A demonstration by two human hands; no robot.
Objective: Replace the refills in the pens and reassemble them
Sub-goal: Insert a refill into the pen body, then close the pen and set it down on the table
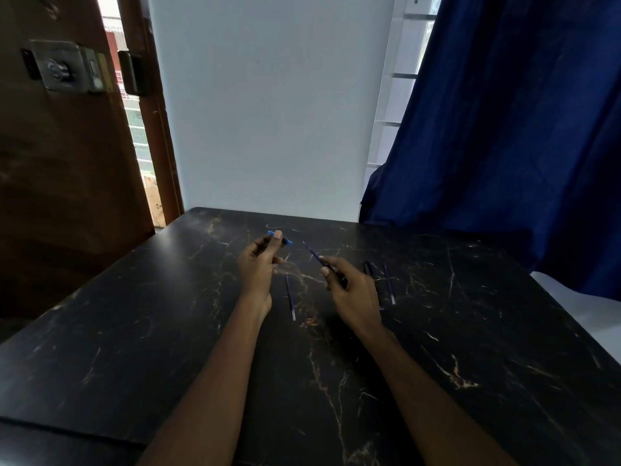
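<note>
**One pen apart, refill not yet seated**

I hold a small blue pen piece pinched in my left hand; it may be a cap or a tip section, I cannot tell which. My right hand grasps a thin refill, its point aimed up toward the left grip, with a clear gap between them. Below and between my hands, a loose refill lies on the dark marble table. Right of the right grip lie another refill and a dark pen part. I judge the task is at an early or middle stage: no pen looks reassembled.
</note>
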